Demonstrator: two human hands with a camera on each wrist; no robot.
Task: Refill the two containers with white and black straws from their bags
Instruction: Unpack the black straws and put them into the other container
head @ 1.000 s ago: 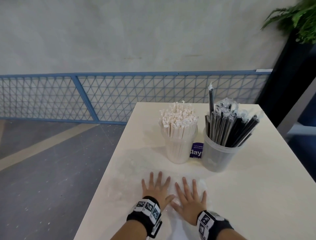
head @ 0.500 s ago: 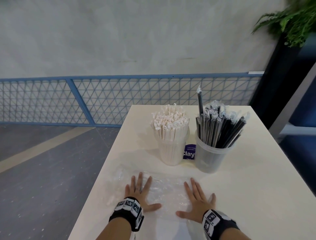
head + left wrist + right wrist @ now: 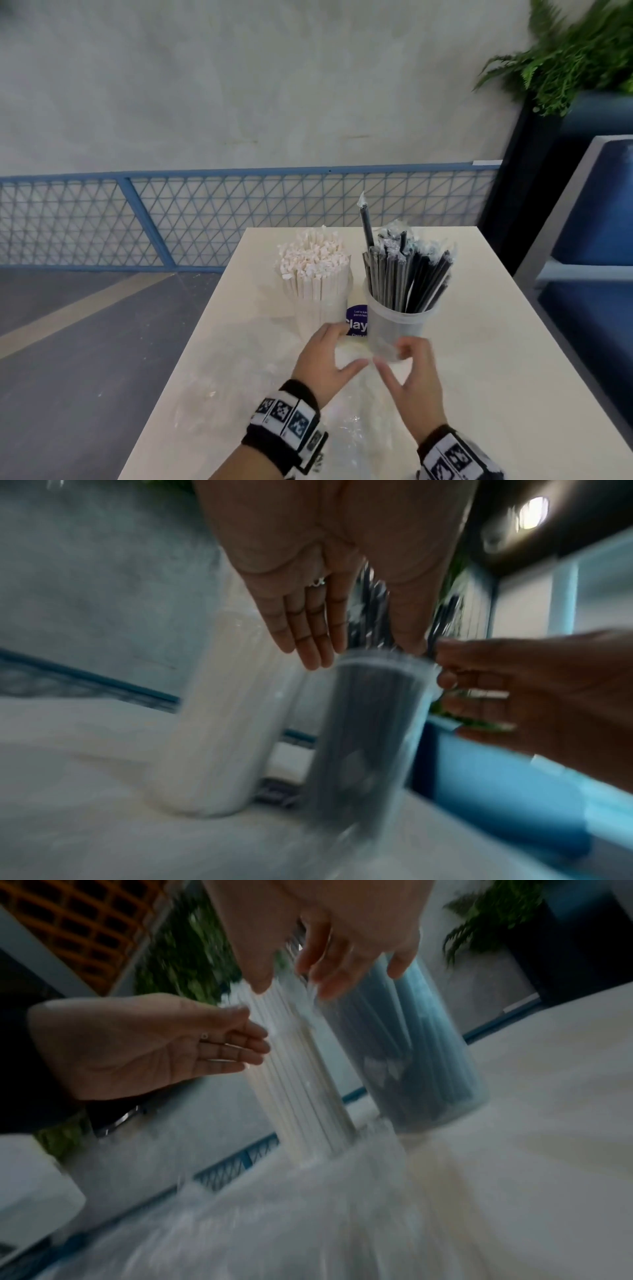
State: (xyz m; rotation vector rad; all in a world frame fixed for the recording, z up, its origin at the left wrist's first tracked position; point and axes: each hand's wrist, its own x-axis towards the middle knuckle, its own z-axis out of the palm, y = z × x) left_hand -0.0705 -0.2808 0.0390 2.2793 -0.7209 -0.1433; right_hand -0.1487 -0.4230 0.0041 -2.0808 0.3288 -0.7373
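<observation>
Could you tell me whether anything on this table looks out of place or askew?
One black straw stands well above the others in the right container, its wrapper tip poking up. An empty clear bag lies crumpled on the table. Nothing spilled.

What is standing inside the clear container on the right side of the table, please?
The right container holds black straws in clear wrappers, upright and fanned, with one standing taller than the rest. Their lower ends show only dimly through the frosted wall, and the right hand covers the base.
</observation>
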